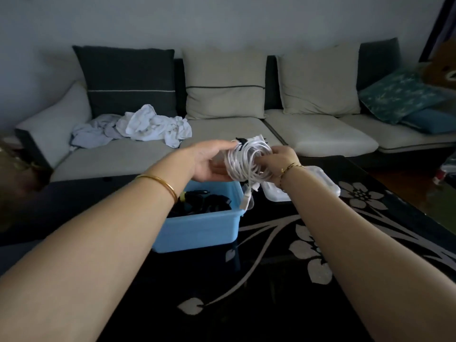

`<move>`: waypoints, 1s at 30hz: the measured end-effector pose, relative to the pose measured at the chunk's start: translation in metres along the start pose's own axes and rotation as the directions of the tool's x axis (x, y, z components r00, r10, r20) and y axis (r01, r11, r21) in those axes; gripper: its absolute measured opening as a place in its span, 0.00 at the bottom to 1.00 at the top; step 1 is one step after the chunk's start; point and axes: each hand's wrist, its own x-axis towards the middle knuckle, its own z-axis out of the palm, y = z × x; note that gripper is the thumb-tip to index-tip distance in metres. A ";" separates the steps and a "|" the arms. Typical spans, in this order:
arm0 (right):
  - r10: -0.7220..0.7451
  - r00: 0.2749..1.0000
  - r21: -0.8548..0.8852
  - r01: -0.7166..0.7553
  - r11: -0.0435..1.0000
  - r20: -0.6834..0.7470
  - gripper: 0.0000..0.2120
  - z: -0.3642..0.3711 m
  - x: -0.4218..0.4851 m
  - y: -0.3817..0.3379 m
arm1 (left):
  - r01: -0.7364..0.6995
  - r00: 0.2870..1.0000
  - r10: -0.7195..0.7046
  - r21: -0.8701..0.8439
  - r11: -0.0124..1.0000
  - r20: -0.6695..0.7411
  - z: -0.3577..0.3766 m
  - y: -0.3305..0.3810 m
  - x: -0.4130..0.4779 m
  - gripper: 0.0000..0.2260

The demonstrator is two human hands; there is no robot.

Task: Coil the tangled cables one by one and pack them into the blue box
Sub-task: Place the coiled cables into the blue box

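Now I have the white cable (246,161) wound into a loose coil, held in the air just above the far right corner of the blue box (197,228). My left hand (209,161) pinches its left side, thumb on top and fingers beneath; my right hand (280,157) curls round the right side. One plug (244,202) dangles free below. To finish well, I judge I should tuck that loose tail through the loops so they cannot spring apart, then lower the bundle flat beside the black cables (197,202) lying in the box on the bench (296,267).
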 end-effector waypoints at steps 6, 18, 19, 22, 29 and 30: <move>0.018 0.987 0.013 -0.020 1.000 0.162 0.04 0.074 -0.010 -0.031 | 0.037 0.985 -0.036 0.002 0.999 -0.171 -0.079 -0.005 -0.015 0.03; 0.186 0.973 -0.493 -0.097 0.865 0.134 0.10 0.098 0.012 -0.018 | 0.248 0.947 -0.228 0.062 0.967 -0.225 -0.124 -0.048 0.001 0.04; 0.213 0.966 -0.540 -0.104 0.835 0.145 0.10 0.101 0.012 -0.016 | 0.252 0.947 -0.217 0.129 0.959 -0.236 -0.121 -0.049 0.001 0.05; 0.236 0.958 -0.689 -0.059 0.723 0.165 0.09 0.110 0.008 -0.010 | 0.256 0.940 -0.165 0.296 0.920 -0.300 -0.118 -0.058 0.008 0.07; 0.327 0.925 -0.692 -0.109 0.714 0.191 0.09 0.111 0.014 0.003 | 0.312 0.917 -0.001 0.713 0.628 -0.400 -0.119 -0.062 0.017 0.13; 0.343 0.918 -0.669 -0.128 0.732 0.198 0.08 0.111 0.017 0.004 | 0.324 0.917 0.012 0.763 0.558 -0.398 -0.116 -0.060 0.015 0.15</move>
